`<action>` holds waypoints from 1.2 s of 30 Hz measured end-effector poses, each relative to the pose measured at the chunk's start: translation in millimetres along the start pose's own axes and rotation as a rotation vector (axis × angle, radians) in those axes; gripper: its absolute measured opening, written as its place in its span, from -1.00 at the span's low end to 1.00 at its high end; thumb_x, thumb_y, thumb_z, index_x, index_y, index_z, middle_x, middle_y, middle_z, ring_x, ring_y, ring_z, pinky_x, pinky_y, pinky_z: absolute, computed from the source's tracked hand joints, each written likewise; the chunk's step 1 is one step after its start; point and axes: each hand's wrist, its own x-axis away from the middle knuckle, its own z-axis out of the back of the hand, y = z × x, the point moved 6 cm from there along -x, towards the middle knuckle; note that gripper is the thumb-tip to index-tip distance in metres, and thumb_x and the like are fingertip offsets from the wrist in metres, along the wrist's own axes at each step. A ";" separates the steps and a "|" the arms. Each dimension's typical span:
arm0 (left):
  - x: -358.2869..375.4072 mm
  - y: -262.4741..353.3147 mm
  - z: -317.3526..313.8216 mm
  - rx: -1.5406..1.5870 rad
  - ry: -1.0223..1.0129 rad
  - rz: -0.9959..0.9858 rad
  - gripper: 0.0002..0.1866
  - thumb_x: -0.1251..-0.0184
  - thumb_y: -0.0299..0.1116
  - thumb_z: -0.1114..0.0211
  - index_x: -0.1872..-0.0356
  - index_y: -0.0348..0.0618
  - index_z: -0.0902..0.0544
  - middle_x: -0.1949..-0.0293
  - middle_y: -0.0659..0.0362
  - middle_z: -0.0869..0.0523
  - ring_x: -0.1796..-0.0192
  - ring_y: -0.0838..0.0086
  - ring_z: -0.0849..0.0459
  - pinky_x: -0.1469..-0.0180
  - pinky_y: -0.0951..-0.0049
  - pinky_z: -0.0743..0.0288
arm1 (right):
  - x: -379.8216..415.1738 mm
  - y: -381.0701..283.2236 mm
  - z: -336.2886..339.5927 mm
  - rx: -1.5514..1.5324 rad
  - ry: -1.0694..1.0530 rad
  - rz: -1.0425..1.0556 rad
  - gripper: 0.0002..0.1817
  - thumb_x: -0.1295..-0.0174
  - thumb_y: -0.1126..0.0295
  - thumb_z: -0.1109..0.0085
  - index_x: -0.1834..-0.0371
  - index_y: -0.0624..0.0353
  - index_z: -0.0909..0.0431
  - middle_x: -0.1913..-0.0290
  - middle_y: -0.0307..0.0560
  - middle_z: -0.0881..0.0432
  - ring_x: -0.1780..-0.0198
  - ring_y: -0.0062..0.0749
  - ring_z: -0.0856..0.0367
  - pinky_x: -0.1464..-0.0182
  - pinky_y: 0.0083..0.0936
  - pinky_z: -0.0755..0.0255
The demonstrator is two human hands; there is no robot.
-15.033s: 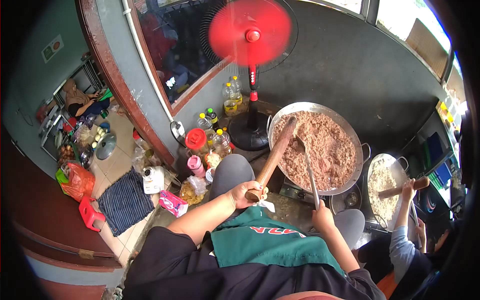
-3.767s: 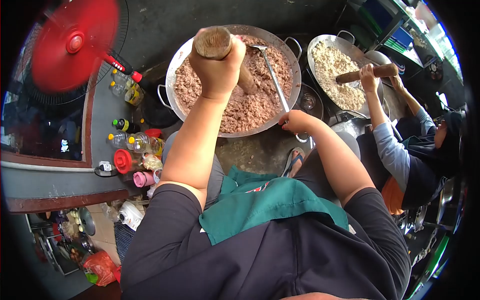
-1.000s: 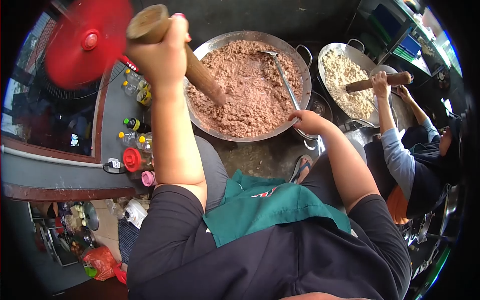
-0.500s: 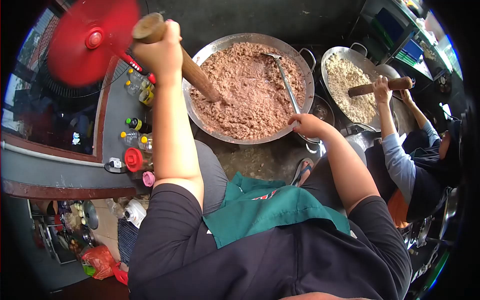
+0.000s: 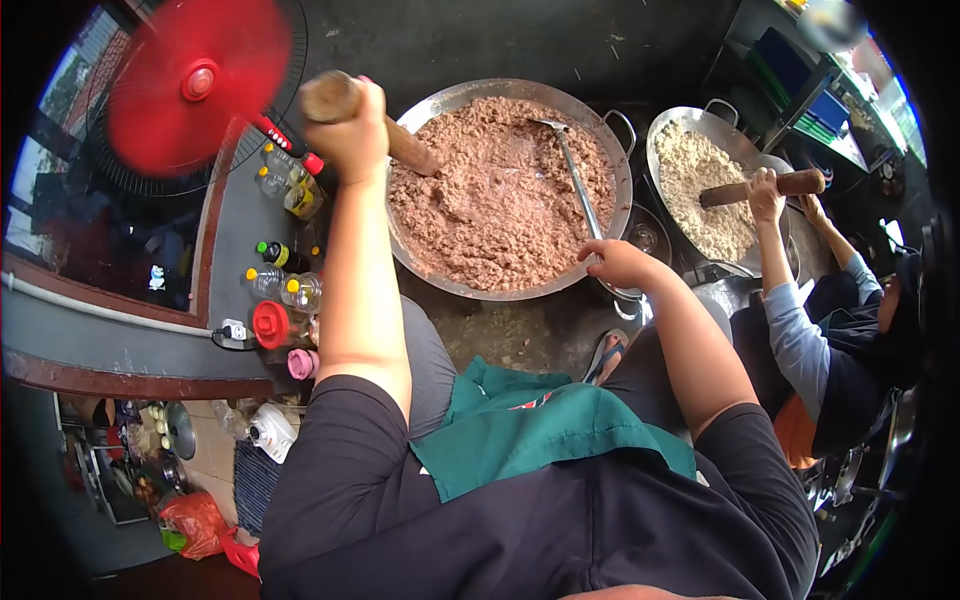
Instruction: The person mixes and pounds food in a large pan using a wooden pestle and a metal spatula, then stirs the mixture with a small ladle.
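Observation:
My left hand (image 5: pixel 358 130) is wrapped round a thick wooden pestle (image 5: pixel 412 152), held slanting with its lower end in the coarse pinkish-brown mash at the left of a large metal wok (image 5: pixel 440 281). The mash (image 5: pixel 490 230) fills most of the wok. A long-handled metal spatula (image 5: pixel 572 170) lies across the mash, its blade toward the far rim. At the near right rim, my right hand (image 5: pixel 628 264) has its fingers curled at the end of the spatula's handle; the exact grip is partly hidden.
On the right, a co-worker's hands (image 5: pixel 768 195) hold another wooden pestle (image 5: pixel 735 192) over a smaller wok (image 5: pixel 655 150) of pale mash. A red fan (image 5: pixel 200 82) spins at upper left. Bottles (image 5: pixel 268 280) and jars stand along the left ledge. A shelf (image 5: pixel 830 140) is at upper right.
My left hand and the pestle's top have moved right and down in view; its lower end sits farther toward the wok's far side. The whole view has shifted slightly. My right hand stays at the rim.

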 end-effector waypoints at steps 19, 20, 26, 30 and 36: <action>48.3 -22.9 -15.3 -0.080 -0.059 0.059 -0.84 -0.01 -0.54 -0.38 0.43 -0.17 -0.53 0.47 0.25 -0.66 0.40 0.57 -0.63 0.24 0.50 -0.51 | 2.5 -1.6 -4.3 -0.029 -0.017 -0.044 -0.64 -0.12 0.38 -0.17 -0.04 -0.02 -0.56 0.14 0.07 -0.63 0.14 -0.14 -0.65 0.07 -0.32 -0.51; 41.2 -11.4 -17.9 -0.047 -0.042 0.028 -0.82 0.01 -0.52 -0.40 0.44 -0.18 -0.53 0.49 0.25 -0.64 0.42 0.57 -0.61 0.27 0.49 -0.51 | 3.4 -1.5 -1.1 -0.043 -0.024 -0.060 -0.64 -0.12 0.38 -0.18 -0.04 -0.02 -0.56 0.13 0.07 -0.63 0.13 -0.14 -0.65 0.07 -0.33 -0.51; 19.8 26.0 -20.0 -0.098 -0.073 0.006 -0.80 0.07 -0.50 -0.41 0.45 -0.20 -0.52 0.53 0.25 -0.62 0.45 0.58 -0.60 0.33 0.48 -0.49 | -5.4 11.5 -7.4 -0.028 0.050 0.053 -0.67 -0.16 0.40 -0.13 -0.02 0.01 -0.56 0.36 0.01 -0.65 0.43 -0.29 -0.66 0.28 -0.34 -0.53; 40.8 -30.9 -6.5 -0.190 0.019 0.082 -0.83 0.03 -0.48 -0.41 0.47 -0.20 -0.55 0.45 0.23 -0.68 0.41 0.54 -0.64 0.28 0.48 -0.51 | -2.9 6.7 -6.4 0.025 0.055 0.068 -0.68 -0.15 0.39 -0.12 -0.02 0.00 -0.56 0.35 0.03 -0.66 0.43 -0.27 -0.66 0.24 -0.32 -0.53; 5.4 6.4 -14.5 -0.009 -0.009 0.088 -0.82 0.02 -0.51 -0.39 0.45 -0.21 -0.52 0.49 0.26 -0.62 0.43 0.55 -0.59 0.28 0.48 -0.50 | -3.4 7.6 -5.4 0.042 0.094 0.126 -0.67 -0.14 0.40 -0.12 -0.01 0.00 -0.56 0.32 0.06 -0.67 0.39 -0.23 -0.68 0.20 -0.31 -0.53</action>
